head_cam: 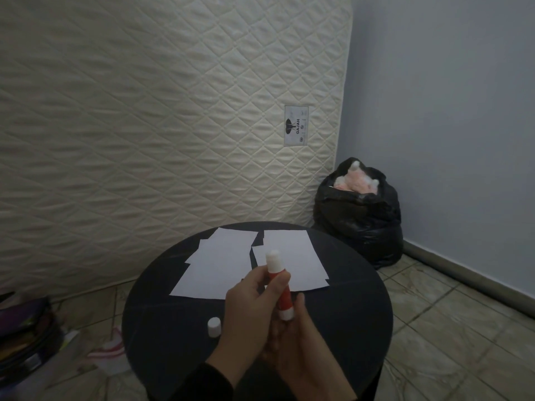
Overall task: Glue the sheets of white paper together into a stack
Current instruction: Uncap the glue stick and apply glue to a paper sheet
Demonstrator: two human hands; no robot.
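Red-and-white glue stick, uncapped, clasped by left hand and right hand above table; cap aside. Next, presumably: spread glue on paper sheets.

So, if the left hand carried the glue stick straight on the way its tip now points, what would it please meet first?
Probably the right-hand sheets of white paper on the round black table: the left hand aims the glue stick up and away over them, though height above them is unclear.
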